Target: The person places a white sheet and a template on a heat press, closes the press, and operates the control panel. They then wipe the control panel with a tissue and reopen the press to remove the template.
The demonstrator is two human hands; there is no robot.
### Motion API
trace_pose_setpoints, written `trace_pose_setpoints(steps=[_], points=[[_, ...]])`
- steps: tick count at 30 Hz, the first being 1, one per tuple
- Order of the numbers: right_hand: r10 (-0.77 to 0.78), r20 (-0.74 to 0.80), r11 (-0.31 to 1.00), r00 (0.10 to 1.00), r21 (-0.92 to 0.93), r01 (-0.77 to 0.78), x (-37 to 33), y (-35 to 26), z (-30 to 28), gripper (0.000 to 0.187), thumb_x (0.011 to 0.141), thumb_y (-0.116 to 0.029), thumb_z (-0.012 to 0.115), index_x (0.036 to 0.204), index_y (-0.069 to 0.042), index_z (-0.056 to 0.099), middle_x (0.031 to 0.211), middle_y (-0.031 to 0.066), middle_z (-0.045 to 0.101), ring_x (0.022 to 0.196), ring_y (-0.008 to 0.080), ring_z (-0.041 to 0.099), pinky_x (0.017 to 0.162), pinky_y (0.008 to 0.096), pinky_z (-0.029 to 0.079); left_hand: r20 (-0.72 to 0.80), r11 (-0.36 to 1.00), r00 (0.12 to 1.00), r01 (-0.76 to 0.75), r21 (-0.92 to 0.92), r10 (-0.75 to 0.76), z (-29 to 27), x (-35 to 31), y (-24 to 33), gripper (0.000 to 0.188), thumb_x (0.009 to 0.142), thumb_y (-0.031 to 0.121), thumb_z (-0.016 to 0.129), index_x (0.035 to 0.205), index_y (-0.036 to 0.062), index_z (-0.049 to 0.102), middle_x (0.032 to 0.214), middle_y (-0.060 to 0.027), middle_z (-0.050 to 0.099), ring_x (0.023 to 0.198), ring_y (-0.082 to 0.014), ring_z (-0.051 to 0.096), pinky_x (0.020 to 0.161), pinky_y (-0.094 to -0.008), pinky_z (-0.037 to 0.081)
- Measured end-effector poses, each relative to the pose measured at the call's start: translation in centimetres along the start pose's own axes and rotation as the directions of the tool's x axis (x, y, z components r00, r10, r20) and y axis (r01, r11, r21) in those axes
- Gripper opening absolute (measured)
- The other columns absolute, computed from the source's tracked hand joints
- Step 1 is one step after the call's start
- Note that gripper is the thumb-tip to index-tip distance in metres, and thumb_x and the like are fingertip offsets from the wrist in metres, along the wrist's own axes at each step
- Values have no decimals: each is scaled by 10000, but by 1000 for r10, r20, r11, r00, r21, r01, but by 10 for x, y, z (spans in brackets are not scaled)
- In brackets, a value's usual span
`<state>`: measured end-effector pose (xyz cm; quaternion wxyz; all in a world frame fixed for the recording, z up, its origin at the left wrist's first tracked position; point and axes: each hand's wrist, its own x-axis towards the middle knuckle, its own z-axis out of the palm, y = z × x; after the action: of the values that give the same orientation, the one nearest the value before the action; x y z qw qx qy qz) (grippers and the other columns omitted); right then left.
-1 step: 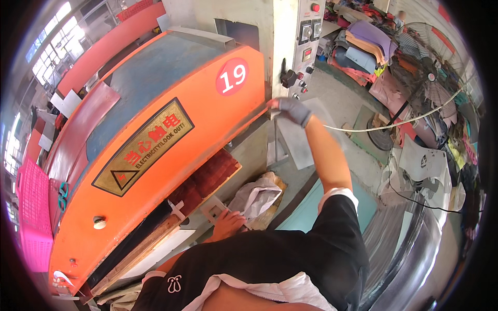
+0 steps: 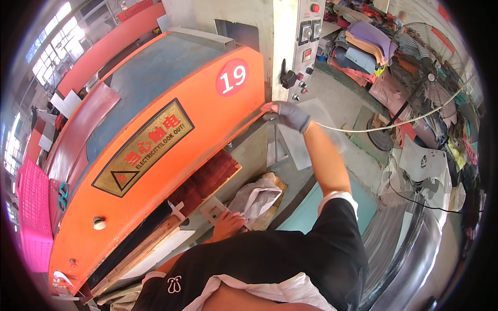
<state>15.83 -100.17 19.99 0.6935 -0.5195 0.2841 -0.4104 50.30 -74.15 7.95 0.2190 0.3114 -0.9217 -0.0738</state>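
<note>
My right hand (image 2: 291, 116), in a dark grey glove with bare fingertips, reaches to the end of the orange machine head (image 2: 192, 135). Its fingers are curled at the lower corner, by a small dark part; what they close on is mostly hidden. Lower down, my left hand (image 2: 228, 224) lies with fingers stretched over a flat grey plate (image 2: 211, 209) with a cut-out, beside a crumpled whitish bag (image 2: 255, 198). Below the orange head shows a dark red block (image 2: 207, 181) over a wooden board (image 2: 155, 232).
A control panel (image 2: 307, 52) with knobs and buttons stands beyond my right hand. A pale cable (image 2: 373, 128) runs right, past a standing fan (image 2: 430, 78) and sheet piles (image 2: 365, 41). Light blue sheets (image 2: 301, 212) lie near my right arm. A pink basket (image 2: 33, 212) is far left.
My right hand has shifted very slightly down and nearer to me at the machine's corner. My left hand stays where it was.
</note>
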Motion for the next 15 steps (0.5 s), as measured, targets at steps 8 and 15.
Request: trace_pose_setpoints(steps=[8, 15], points=[[-634, 106, 589, 766, 708, 390, -30, -25, 74, 710, 868, -615, 356, 1347, -91, 386, 1371, 140, 402, 1231, 341, 404, 992, 455, 341, 37, 999, 999, 36, 20, -37, -3, 1, 5, 311, 721, 278, 664, 981, 140, 564, 1039, 10, 594, 1082, -221, 519, 957, -462, 329], [-676, 183, 587, 714, 720, 370, -47, -45, 106, 793, 837, -662, 358, 1387, -92, 318, 1412, 147, 340, 1249, 363, 368, 997, 466, 322, 54, 998, 997, 50, -26, -49, -6, 4, 6, 319, 714, 262, 672, 985, 137, 559, 1037, 1, 591, 1089, -226, 511, 952, -468, 328]])
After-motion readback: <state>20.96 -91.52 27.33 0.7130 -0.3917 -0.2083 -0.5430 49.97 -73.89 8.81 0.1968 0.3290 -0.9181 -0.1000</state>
